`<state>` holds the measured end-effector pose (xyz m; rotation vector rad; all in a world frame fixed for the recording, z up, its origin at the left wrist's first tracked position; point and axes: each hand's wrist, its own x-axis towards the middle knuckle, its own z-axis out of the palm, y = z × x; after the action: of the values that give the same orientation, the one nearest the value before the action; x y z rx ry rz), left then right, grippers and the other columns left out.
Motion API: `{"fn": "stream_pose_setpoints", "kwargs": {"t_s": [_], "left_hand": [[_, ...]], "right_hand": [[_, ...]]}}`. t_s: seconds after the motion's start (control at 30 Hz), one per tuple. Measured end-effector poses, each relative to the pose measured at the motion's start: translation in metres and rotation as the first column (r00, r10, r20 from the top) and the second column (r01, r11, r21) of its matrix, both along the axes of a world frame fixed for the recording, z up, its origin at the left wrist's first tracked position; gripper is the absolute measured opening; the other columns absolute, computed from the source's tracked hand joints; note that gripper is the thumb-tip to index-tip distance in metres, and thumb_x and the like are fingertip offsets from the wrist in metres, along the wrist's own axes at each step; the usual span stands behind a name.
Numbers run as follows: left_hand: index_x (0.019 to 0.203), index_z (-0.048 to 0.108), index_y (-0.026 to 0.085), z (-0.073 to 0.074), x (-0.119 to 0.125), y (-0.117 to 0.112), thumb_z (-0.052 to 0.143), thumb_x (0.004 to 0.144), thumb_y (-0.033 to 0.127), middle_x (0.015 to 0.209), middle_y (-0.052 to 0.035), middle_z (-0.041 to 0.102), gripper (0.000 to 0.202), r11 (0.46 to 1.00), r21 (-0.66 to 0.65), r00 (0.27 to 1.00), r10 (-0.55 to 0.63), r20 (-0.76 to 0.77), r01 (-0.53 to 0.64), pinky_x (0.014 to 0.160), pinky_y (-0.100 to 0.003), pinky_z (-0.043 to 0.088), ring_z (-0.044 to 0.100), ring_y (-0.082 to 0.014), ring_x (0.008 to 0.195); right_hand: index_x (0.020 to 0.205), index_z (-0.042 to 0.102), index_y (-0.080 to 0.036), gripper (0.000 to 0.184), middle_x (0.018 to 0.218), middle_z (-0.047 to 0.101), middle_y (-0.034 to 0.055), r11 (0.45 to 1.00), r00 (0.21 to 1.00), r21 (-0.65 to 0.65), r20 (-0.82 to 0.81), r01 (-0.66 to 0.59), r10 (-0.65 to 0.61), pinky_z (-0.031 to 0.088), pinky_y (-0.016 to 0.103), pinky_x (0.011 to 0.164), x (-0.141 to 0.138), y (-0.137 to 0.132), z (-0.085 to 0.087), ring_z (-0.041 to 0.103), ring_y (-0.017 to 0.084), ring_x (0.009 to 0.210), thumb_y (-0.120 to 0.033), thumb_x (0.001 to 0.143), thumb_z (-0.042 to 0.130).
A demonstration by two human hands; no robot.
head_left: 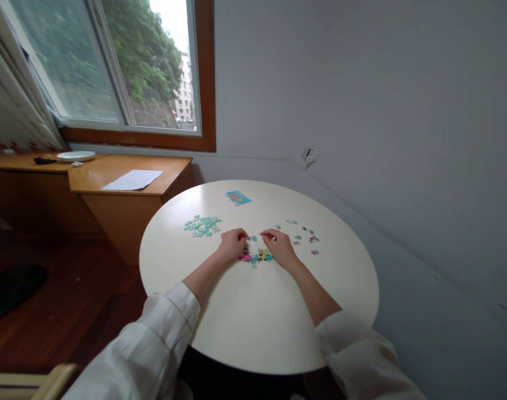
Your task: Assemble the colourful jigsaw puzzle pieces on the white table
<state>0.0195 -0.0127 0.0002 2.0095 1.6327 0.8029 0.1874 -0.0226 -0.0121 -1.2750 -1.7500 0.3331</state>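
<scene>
On the round white table, a partly joined jigsaw puzzle (259,256) with pink, yellow and teal parts lies between my hands. My left hand (232,244) is closed at its upper left side, fingertips at a few small teal puzzle pieces (252,238); a piece seems pinched there, partly hidden by the fingers. To the right of those pieces, my right hand (280,248) has its fingers drawn together in a pinch. Whatever it may hold is too small to make out. The right hand also covers part of the puzzle's right side.
A heap of teal puzzle pieces (203,226) lies left on the table (253,322). Loose coloured pieces (315,239) are scattered at right. Behind lies a small picture card (238,198). A wooden desk (178,176) with a paper sheet (132,180) stands at left, under the window.
</scene>
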Motion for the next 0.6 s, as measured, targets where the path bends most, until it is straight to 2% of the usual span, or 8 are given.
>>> {"fn": "stream_pose_setpoints", "kwargs": {"t_s": [0.13, 0.4, 0.47, 0.6], "left_hand": [[0.082, 0.067, 0.019, -0.0006, -0.0005, 0.0008, 0.047, 0.073, 0.011, 0.075, -0.0029, 0.069, 0.023, 1.000, -0.008, 1.000, 0.007, 0.019, -0.006, 0.081, -0.033, 0.045, 0.062, -0.0177, 0.077], [0.084, 0.065, 0.017, -0.0072, -0.0001, 0.0028, 0.044, 0.072, 0.008, 0.070, -0.0016, 0.068, 0.026, 0.993, -0.016, 0.986, -0.116, 0.116, 0.118, 0.069, -0.027, 0.047, 0.060, -0.0128, 0.061], [0.083, 0.066, 0.017, -0.0076, -0.0006, 0.0031, 0.044, 0.072, 0.009, 0.069, -0.0023, 0.067, 0.025, 0.995, 0.003, 0.990, -0.100, 0.099, 0.100, 0.068, -0.028, 0.047, 0.060, -0.0135, 0.061], [0.081, 0.066, 0.017, -0.0023, -0.0016, 0.0012, 0.046, 0.072, 0.010, 0.069, -0.0040, 0.067, 0.023, 1.000, 0.021, 0.999, 0.010, 0.033, -0.010, 0.074, -0.032, 0.047, 0.062, -0.0169, 0.068]], "right_hand": [[0.075, 0.066, -0.017, 0.019, 0.074, 0.068, 0.0049, 1.000, 1.000, -0.008, -0.002, 0.003, -0.003, 0.045, 0.028, 0.064, -0.0003, -0.0001, 0.0003, 0.057, 0.015, 0.064, -0.026, 0.072, 0.049], [0.075, 0.066, -0.017, 0.019, 0.074, 0.068, 0.0050, 1.000, 1.000, -0.016, 0.005, 0.008, -0.008, 0.046, 0.029, 0.066, 0.0001, -0.0005, 0.0015, 0.057, 0.015, 0.065, -0.026, 0.073, 0.049], [0.075, 0.066, -0.017, 0.019, 0.074, 0.067, 0.0052, 1.000, 1.000, -0.013, 0.004, 0.009, -0.009, 0.046, 0.029, 0.066, 0.0007, 0.0002, 0.0015, 0.057, 0.015, 0.065, -0.026, 0.073, 0.048], [0.075, 0.065, -0.017, 0.020, 0.074, 0.067, 0.0053, 0.999, 0.999, -0.004, -0.008, 0.034, -0.034, 0.045, 0.028, 0.066, 0.0027, 0.0017, 0.0014, 0.057, 0.015, 0.065, -0.025, 0.072, 0.048]]}}
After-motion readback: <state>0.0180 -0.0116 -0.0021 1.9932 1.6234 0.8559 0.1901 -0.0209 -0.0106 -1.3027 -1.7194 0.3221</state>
